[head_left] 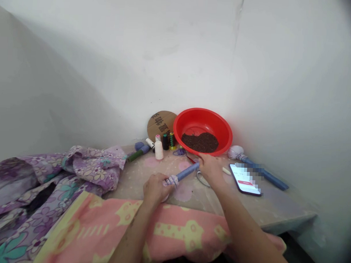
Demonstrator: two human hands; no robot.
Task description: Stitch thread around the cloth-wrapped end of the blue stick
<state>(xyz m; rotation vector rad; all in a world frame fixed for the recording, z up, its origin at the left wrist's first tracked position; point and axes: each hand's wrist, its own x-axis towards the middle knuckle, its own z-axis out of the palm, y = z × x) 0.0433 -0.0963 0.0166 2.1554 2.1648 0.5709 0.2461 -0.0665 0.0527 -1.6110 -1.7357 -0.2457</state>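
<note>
Blue wrapping covers the rod [187,172] that spans the gap between the two hands, low over the middle of the surface [139,184]. The left hand [154,190] is closed around its nearer end, where a pale, patterned binding [172,181] circles the rod and a whitish, rounded head shows partly beneath the fingers. The right hand [211,170] grips the farther end, which points up toward the red basin [203,116]; exactly how its fingertips sit is hard to tell, since the back of the hand covers them. In the basin lies a heap of dark brown, grainy material [202,142]. A cardboard disc [160,125] with dark lettering leans against the wall just left of it, and in front stand a white thread cone [159,150], a black spool [165,142] and a green spool [171,140] (the last on a yellow base). Farther left lies a green-handled piece [135,156] with a blue, rounded end. Near the right hand are a curved metal loop [203,180] and a lit phone [245,180], and beyond the phone rests a second blue rod [273,179] with a white ball head [235,152]. Purple floral fabric [99,167] is bunched at the left, while pink-and-yellow cloth [178,227] spreads under the forearms.
</note>
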